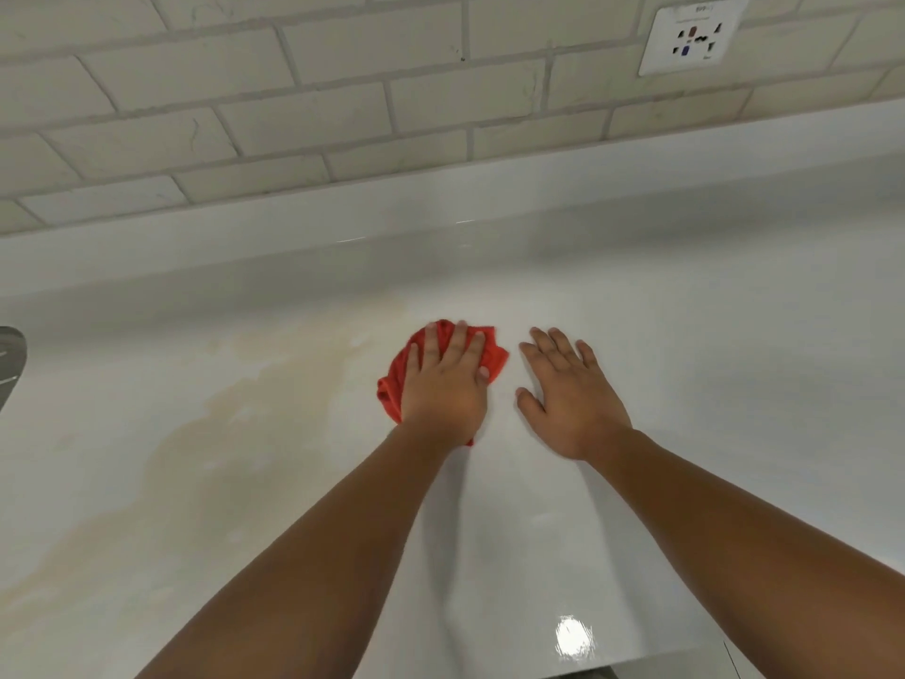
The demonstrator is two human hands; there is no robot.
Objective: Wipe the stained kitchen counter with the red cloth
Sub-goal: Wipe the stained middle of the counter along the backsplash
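Note:
A crumpled red cloth (pixel 495 359) lies on the white kitchen counter (pixel 710 384) near its middle. My left hand (pixel 445 384) rests flat on top of the cloth, fingers spread and pressing it down. My right hand (pixel 568 389) lies palm down on the bare counter just right of the cloth, holding nothing. A wide pale brownish stain (pixel 230 419) spreads over the counter to the left of the cloth, running from beside the cloth down toward the lower left.
A tiled wall (pixel 303 105) rises behind the counter above a low white upstand. A white wall socket (pixel 693 36) sits at the upper right. A grey metal edge (pixel 11 360) shows at the far left. The counter's front edge (pixel 685 654) is at the lower right.

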